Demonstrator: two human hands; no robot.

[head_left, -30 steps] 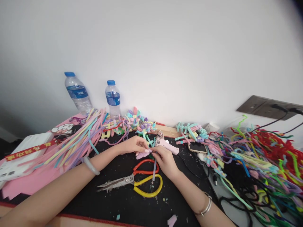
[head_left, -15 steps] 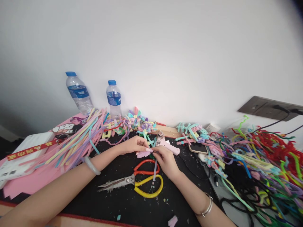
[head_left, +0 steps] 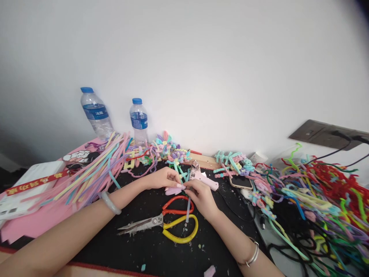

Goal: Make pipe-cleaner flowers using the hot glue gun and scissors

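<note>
Hands meet over the black tabletop: left hand pinches a lilac pipe-cleaner piece, right hand grips a pale stick. Scissors lie at 6 o'clock, pink glue gun at 1 o'clock.

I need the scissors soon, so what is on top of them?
A pale thin stick held by the right hand crosses above the scissors handles. Its upper end is hidden in the fingers; contact cannot be told.
</note>
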